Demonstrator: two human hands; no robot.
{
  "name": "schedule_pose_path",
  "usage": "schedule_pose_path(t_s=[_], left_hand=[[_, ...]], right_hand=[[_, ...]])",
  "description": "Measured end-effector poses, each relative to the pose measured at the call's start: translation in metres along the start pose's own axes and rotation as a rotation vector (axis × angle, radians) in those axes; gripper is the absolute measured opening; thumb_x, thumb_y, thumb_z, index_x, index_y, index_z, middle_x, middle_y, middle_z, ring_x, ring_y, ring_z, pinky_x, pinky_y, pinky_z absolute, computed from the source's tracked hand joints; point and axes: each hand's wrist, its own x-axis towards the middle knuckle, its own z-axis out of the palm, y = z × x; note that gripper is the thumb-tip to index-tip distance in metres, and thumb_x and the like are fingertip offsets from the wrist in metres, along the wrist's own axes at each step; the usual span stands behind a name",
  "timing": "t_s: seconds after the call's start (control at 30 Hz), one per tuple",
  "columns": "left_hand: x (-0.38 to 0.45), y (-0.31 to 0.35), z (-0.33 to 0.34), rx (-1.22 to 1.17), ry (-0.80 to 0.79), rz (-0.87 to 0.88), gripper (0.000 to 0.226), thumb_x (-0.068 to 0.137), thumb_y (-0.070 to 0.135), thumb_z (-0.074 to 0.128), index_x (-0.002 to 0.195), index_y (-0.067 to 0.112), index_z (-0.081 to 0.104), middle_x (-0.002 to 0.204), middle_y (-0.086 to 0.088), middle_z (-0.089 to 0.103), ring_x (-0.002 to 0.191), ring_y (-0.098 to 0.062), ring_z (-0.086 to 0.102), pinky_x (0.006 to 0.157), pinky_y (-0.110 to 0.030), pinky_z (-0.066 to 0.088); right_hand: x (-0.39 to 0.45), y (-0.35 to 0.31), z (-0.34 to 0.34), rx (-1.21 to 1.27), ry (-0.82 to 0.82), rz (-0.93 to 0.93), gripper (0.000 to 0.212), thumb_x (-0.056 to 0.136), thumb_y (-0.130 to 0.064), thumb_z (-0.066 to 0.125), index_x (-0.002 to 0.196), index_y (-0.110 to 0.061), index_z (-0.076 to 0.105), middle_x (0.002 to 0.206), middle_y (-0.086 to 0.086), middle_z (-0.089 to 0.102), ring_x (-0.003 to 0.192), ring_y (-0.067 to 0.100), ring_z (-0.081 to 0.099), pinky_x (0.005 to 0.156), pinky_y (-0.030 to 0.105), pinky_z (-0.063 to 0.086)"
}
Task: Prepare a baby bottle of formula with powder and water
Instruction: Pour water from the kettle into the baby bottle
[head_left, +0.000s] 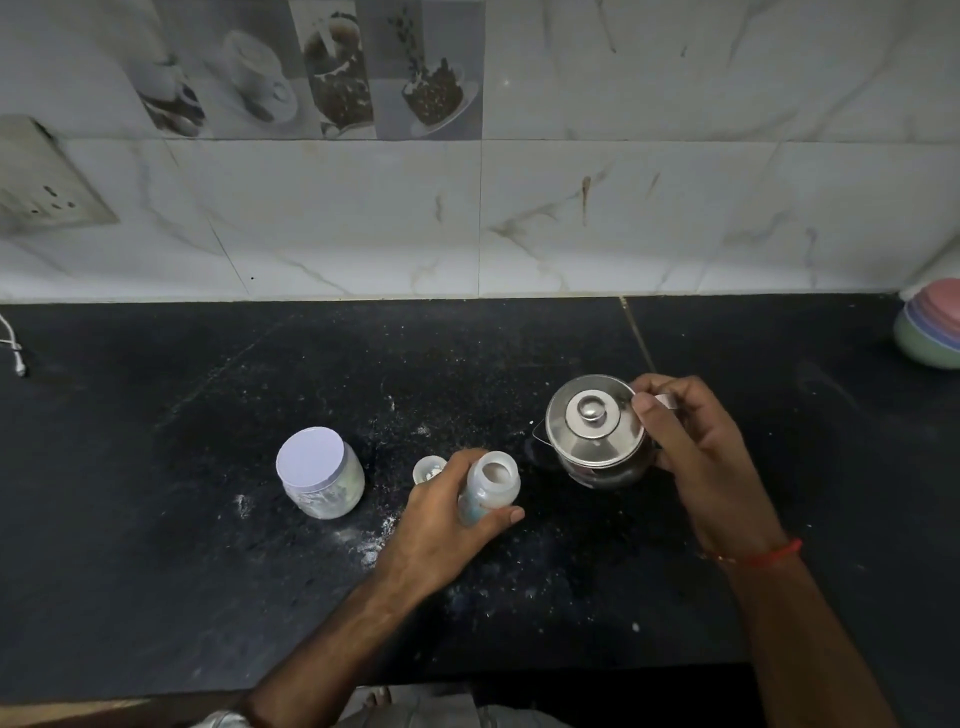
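Mid tabletop (156, 571), room toward front edge. My left hand (441, 525) fingers wrap bottle (488, 491); right hand (696, 447) fingers grip kettle (597, 431) handle.

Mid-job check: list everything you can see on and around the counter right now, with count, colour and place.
baby bottle: 1, clear with white neck, uncapped, centre of counter, held
bottle cap: 1, clear white, just left of the bottle
powder jar: 1, clear with white lid, left of centre
steel kettle: 1, silver, lid on, right of centre
spilled powder: white specks, around the jar and bottle
bowls: 1 stack, pastel, far right edge
cable: 1, white, far left edge
wall socket: 1, beige, left wall
counter: 1, black
left hand: grips the bottle
right hand: grips the kettle's handle
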Motion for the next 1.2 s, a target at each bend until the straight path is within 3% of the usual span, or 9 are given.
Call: schedule_pose_path(t_s=[0.1,0.17,0.3,0.4,0.63,0.87,0.97,1.2], left_hand=[[-0.001,0.004,0.001,0.014,-0.023,0.026,0.053,0.081,0.046,0.087,0.125,0.044,0.056,0.112,0.023,0.068,0.104,0.004,0.065,0.085,-0.015,0.054],[-0.002,0.005,0.001,0.025,-0.033,0.044,0.055,0.082,0.045,0.087,0.127,0.040,0.057,0.113,0.022,0.068,0.107,0.006,0.063,0.085,-0.011,0.051],[-0.004,0.005,0.002,0.040,-0.064,0.054,0.060,0.081,0.048,0.086,0.132,0.036,0.057,0.115,0.021,0.069,0.108,0.004,0.064,0.088,-0.013,0.052],[-0.005,0.006,0.002,0.039,-0.083,0.068,0.060,0.082,0.048,0.086,0.133,0.035,0.057,0.115,0.020,0.069,0.108,0.002,0.065,0.089,-0.017,0.055],[-0.006,0.006,0.001,0.034,-0.104,0.080,0.058,0.081,0.049,0.086,0.130,0.038,0.057,0.113,0.020,0.069,0.106,0.001,0.066,0.088,-0.023,0.058],[-0.009,0.007,0.000,0.029,-0.108,0.111,0.059,0.081,0.046,0.087,0.131,0.037,0.057,0.114,0.020,0.069,0.106,0.002,0.065,0.086,-0.017,0.055],[-0.009,0.006,0.001,0.028,-0.107,0.114,0.062,0.080,0.046,0.087,0.134,0.033,0.058,0.115,0.018,0.070,0.107,0.000,0.066,0.089,-0.021,0.057],[-0.010,0.006,0.000,0.041,-0.106,0.124,0.065,0.080,0.045,0.088,0.136,0.030,0.057,0.116,0.017,0.069,0.108,0.000,0.065,0.089,-0.019,0.056]], right_hand=[[-0.009,-0.012,0.000,-0.115,-0.050,-0.070,0.007,0.099,-0.015,0.062,0.099,-0.020,0.066,0.106,-0.010,0.069,0.094,0.005,0.065,0.080,0.020,0.051],[-0.013,-0.018,0.001,-0.234,-0.072,-0.116,0.004,0.099,-0.018,0.065,0.101,-0.021,0.066,0.107,-0.011,0.067,0.096,0.003,0.064,0.082,0.013,0.048],[-0.019,-0.025,0.008,-0.545,-0.082,-0.239,0.016,0.094,-0.038,0.062,0.104,-0.025,0.064,0.110,-0.016,0.065,0.106,0.007,0.057,0.087,0.016,0.045],[-0.024,-0.031,0.013,-0.647,-0.095,-0.277,0.009,0.097,-0.031,0.066,0.102,-0.023,0.063,0.108,-0.016,0.064,0.107,0.005,0.053,0.087,0.020,0.042],[-0.028,-0.034,0.024,-0.769,-0.111,-0.309,0.009,0.094,-0.025,0.069,0.096,-0.022,0.061,0.105,-0.017,0.062,0.107,0.014,0.050,0.088,0.025,0.043],[-0.029,-0.039,0.030,-0.837,-0.136,-0.324,0.009,0.094,-0.025,0.069,0.094,-0.022,0.061,0.105,-0.016,0.062,0.108,0.016,0.050,0.087,0.016,0.039],[-0.029,-0.041,0.032,-0.867,-0.149,-0.333,0.009,0.094,-0.025,0.069,0.094,-0.022,0.061,0.105,-0.015,0.061,0.109,0.014,0.049,0.086,0.015,0.038],[-0.030,-0.045,0.037,-0.902,-0.184,-0.368,0.008,0.096,-0.030,0.064,0.097,-0.025,0.058,0.107,-0.014,0.060,0.110,0.014,0.046,0.082,0.021,0.043]])
